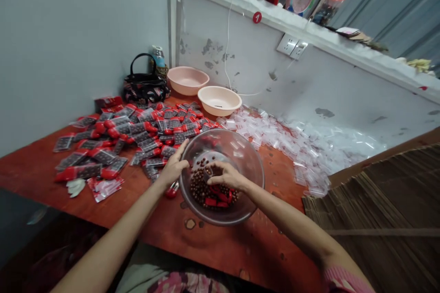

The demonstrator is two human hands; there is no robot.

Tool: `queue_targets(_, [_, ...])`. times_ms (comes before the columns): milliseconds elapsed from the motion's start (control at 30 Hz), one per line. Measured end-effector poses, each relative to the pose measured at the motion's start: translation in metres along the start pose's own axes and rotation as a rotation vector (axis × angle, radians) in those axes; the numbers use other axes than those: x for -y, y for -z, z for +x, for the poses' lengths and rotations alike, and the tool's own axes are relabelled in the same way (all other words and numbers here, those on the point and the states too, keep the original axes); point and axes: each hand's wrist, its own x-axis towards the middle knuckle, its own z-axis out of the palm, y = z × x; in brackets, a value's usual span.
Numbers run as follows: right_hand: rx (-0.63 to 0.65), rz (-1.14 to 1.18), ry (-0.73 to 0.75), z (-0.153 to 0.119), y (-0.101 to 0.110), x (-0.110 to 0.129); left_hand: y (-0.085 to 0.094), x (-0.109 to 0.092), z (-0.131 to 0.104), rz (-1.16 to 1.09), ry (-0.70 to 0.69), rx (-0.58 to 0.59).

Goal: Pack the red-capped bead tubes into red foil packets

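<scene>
Pinching a small clear container [208, 173] between the thumb and fingers of the right hand [225, 176], down inside a wide see-through bowl [240, 146], over brown balls [197, 185]. Hard to make out how full, with the fingers and the dark balls crowding close. Lying beneath and beside the same hand, red pieces [222, 199], partly covered by it. Closed on the bowl's left rim, the grip of the left hand [175, 165], with the fingertips partly out of sight. Spread under it all, a red bench [275, 247], scuffed with dark-edged patches near the bowl and cut off at the right by stacked brown cardboard [385, 201], itself running out of view. Heaped on the left, red-ended clear packs [117, 121] of dark balls, overlapping too much to count; on the right, a glossy spread of loose clear containers [275, 135], blurring together toward the wall. Set behind, a pink basin [187, 78], a cream basin [220, 100] and a black patterned handbag [146, 89]. Farther back, a pale wall [206, 32] with flaking paint, a white socket panel [292, 46], and a slanting shelf [343, 46] with assorted things on top, several cropped by the upper edge.
</scene>
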Motion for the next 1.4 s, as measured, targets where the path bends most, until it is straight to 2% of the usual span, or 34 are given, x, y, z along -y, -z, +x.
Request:
queue_targets(67, [-0.059,0.154,-0.002,-0.005,0.002,0.004,0.003,-0.001,0.008,0.167,-0.071,-0.028])
queue_targets(100, [-0.084,0.206,0.004,-0.007,0.003,0.007,0.001,-0.004,0.007,0.268,-0.146,-0.090])
queue_targets(167, [-0.130,0.264,0.023,-0.012,0.003,0.013,-0.007,-0.015,-0.002,0.424,-0.332,-0.229])
queue_targets(200, [-0.152,0.276,0.035,-0.015,0.003,0.016,-0.012,-0.021,-0.010,0.462,-0.412,-0.268])
queue_targets(233, [-0.171,0.289,0.048,-0.017,0.003,0.018,-0.019,-0.027,-0.018,0.468,-0.454,-0.253])
queue_targets(300, [-0.190,0.318,0.072,-0.021,0.001,0.021,-0.032,-0.038,-0.033,0.422,-0.430,-0.117])
queue_targets(367, [-0.194,0.313,0.106,-0.024,-0.001,0.023,-0.042,-0.042,-0.040,0.321,-0.328,0.014])
queue_targets(467, [-0.220,0.157,0.169,-0.031,-0.001,0.025,-0.051,-0.038,-0.040,0.118,-0.187,0.096])
queue_targets(633, [-0.328,-0.207,0.244,-0.045,0.011,0.034,-0.050,-0.036,-0.035,-0.219,-0.006,0.222])
queue_targets(733, [-0.311,-0.248,0.289,-0.051,0.022,0.038,-0.048,-0.045,-0.035,-0.292,0.013,0.177])
queue_targets(867, [-0.400,-0.355,0.283,-0.054,0.038,0.030,-0.051,-0.051,-0.031,-0.113,-0.113,0.160])
queue_targets(933, [-0.359,-0.491,0.235,-0.057,0.046,0.025,-0.055,-0.049,-0.028,-0.082,-0.132,0.139])
queue_targets(1067, [-0.096,-0.900,0.086,-0.064,0.052,0.019,-0.059,-0.041,-0.024,-0.022,-0.143,0.110])
queue_targets(1167, [0.058,-1.135,0.029,-0.064,0.046,0.022,-0.062,-0.036,-0.022,-0.010,-0.145,0.069])
queue_targets(1233, [0.092,-1.210,0.007,-0.058,0.037,0.023,-0.063,-0.034,-0.022,-0.021,-0.136,0.065])
queue_targets(1400, [0.059,-1.236,-0.101,-0.036,0.011,0.016,-0.065,-0.034,-0.022,-0.091,-0.130,0.066])
